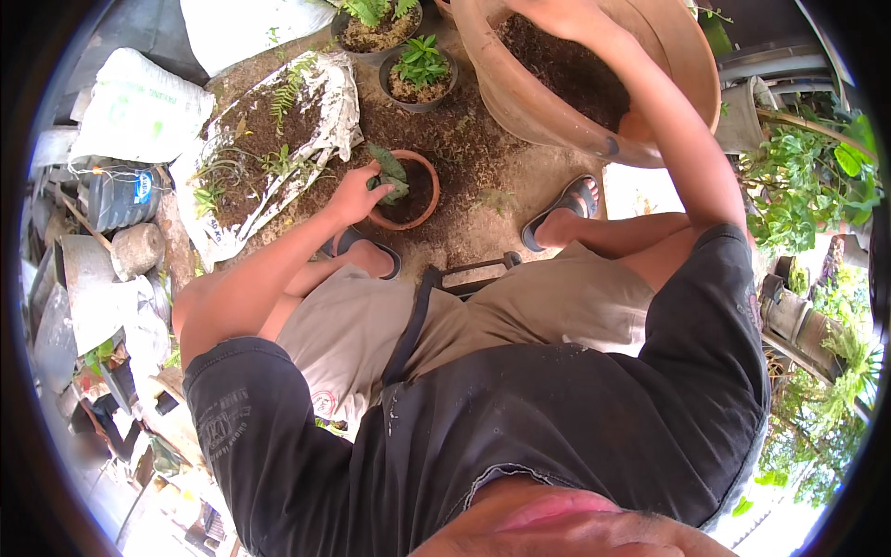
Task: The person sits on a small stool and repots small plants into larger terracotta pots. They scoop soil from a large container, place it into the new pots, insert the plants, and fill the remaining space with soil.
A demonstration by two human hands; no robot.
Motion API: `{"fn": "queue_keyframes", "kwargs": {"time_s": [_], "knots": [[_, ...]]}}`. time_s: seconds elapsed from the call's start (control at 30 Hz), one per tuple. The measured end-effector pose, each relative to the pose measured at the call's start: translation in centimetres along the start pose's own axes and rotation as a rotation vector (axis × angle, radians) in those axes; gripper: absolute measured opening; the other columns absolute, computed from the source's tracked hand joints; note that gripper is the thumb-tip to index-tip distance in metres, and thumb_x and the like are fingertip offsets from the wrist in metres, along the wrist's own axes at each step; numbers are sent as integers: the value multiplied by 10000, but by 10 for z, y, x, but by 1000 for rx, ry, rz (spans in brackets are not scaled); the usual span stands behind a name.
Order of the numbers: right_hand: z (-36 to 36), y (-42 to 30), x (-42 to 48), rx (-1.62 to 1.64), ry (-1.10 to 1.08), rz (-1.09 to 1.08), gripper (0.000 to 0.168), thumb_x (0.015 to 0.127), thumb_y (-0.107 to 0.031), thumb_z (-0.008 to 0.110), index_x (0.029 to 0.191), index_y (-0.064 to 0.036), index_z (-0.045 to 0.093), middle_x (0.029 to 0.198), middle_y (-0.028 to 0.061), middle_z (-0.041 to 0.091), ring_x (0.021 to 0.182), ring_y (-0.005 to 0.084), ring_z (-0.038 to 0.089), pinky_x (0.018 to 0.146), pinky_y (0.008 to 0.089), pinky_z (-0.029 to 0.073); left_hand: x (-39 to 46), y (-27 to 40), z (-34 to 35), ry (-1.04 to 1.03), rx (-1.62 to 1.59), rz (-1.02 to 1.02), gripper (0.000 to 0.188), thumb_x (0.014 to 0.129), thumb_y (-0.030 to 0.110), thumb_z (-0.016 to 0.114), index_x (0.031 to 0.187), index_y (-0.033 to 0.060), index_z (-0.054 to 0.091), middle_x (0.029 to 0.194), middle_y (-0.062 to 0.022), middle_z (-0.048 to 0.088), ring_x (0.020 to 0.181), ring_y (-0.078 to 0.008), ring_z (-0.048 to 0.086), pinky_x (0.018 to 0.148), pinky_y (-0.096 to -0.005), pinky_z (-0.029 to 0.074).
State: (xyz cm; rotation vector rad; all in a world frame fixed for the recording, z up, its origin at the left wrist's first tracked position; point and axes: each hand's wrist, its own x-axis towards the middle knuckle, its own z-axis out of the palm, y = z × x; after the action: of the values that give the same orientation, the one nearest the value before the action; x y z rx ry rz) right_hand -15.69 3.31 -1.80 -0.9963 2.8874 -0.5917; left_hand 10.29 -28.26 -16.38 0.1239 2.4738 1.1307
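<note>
A small plant with dark green leaves (391,174) stands in a round terracotta pot (432,182) with dark soil, on the ground before me. My left hand (360,193) holds the plant at its left side, over the pot's rim. My right arm reaches up across a large tan clay planter (515,115), which holds dark brown potting soil (564,69). At the planter's upper part is my right hand (550,12), cut off by the picture's top edge; its fingers are mostly hidden.
An opened white sack (344,104) of soil with loose plants lies at the left. Two dark pots, one with a fern (369,10) and one with a leafy green plant (421,63), stand beyond. Spilled soil surrounds my sandalled feet. Sacks and a plastic bottle (125,198) lie farther left.
</note>
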Motion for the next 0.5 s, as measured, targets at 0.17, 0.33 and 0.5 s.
{"fn": "queue_keyframes", "kwargs": {"time_s": [0.17,0.33,0.5], "knots": [[103,73,-20,328,-637,462,798,884,-579,528,1484,-109,293,1490,187,341,1377,363,319,984,483,466,-10,-3,-1,-3,13,-122,392,879,218,672,1134,-73,609,1217,-246,600,1158,-353,565,991,-390,409],[196,147,-46,301,-724,388,817,886,-630,454,1510,-148,244,1567,165,180,1415,382,228,1062,682,234,0,-13,1,-9,3,-34,417,878,249,676,1136,-71,603,1173,-259,607,1135,-379,561,963,-408,424],[160,106,-39,651,-910,531,739,900,-541,504,1490,-145,305,1544,126,263,1403,326,272,1099,557,274,-11,-14,2,40,45,-44,397,875,250,676,1108,-63,603,1103,-252,627,1053,-406,577,920,-416,439]]}}
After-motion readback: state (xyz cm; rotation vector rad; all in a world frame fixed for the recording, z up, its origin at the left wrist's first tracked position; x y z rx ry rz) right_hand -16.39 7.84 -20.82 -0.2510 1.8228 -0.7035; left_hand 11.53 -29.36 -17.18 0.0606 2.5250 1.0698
